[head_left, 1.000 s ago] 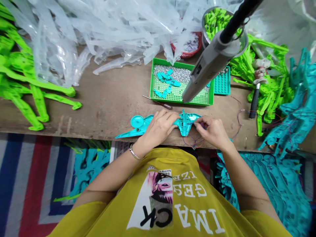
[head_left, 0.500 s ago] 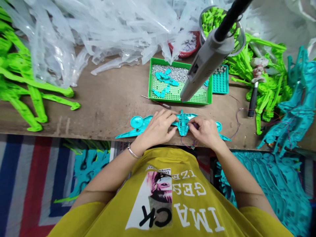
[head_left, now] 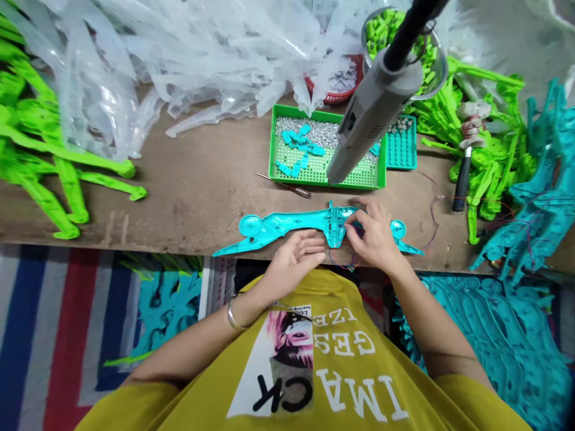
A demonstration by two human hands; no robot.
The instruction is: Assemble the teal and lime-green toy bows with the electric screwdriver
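Observation:
A turquoise plastic bow-shaped shell (head_left: 287, 221) lies on the table near its front edge, hollow side up, with a ribbed middle block. My right hand (head_left: 374, 236) rests over its right arm, thumb and forefinger pressed together beside the block. A small dark bit shows between these fingers, too hidden to name. Thin red and blue wires (head_left: 335, 260) dangle below the block over the table edge. My left hand (head_left: 297, 258) is off the shell, just in front of it, palm turned up, fingers loosely stretched and nothing in them.
A grey electric screwdriver (head_left: 368, 120) hangs over a green tray (head_left: 383, 173) of screws and small turquoise pieces. A thin screwdriver (head_left: 299, 191) lies before the tray. A hammer (head_left: 462, 179) rests by lime-green parts (head_left: 489, 161) at right. Translucent parts (head_left: 197, 66) are heaped behind.
My left hand has let go of the shell's left arm and drawn back toward my body, turning palm up. My right hand stays at the middle block, its outer fingers lifted more.

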